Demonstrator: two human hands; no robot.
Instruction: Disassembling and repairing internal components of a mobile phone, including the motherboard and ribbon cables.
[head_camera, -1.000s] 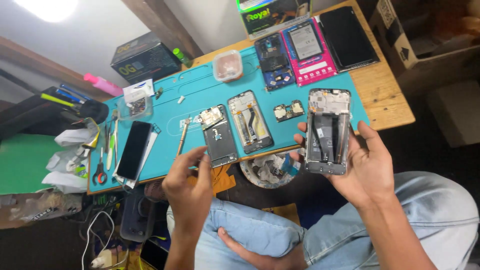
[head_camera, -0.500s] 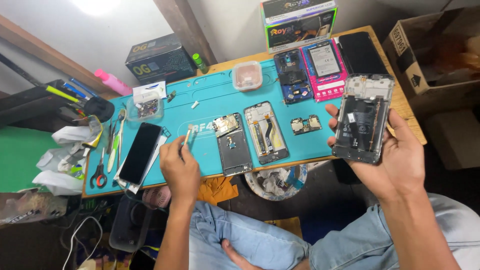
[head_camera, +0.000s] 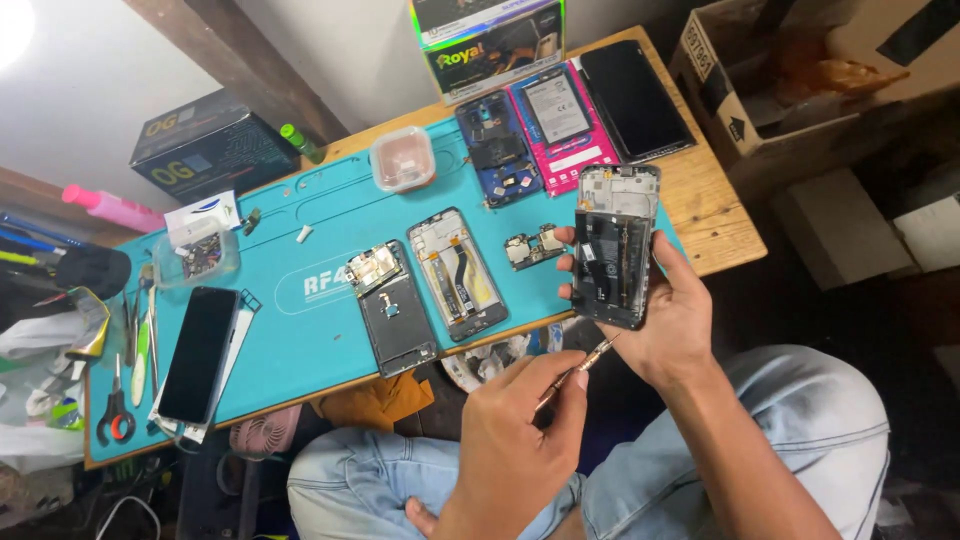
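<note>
Right hand (head_camera: 665, 315) wraps an opened phone frame (head_camera: 615, 245), fingers along its left edge, thumb on the right; frame upright, internals facing the camera, held above the mat's right end. Left hand (head_camera: 520, 440) is pinched shut on a thin screwdriver (head_camera: 578, 368), whose tip points up-right, just below the frame's lower corner (contact not resolvable).

On the teal mat (head_camera: 300, 345): two opened phones (head_camera: 425, 290) side by side at centre, small circuit board (head_camera: 532, 246) beside them, black phone (head_camera: 197, 353) at left, clear plastic tub (head_camera: 402, 158) at the far edge. Scissors (head_camera: 115, 415) and tweezers lie at far left.
</note>
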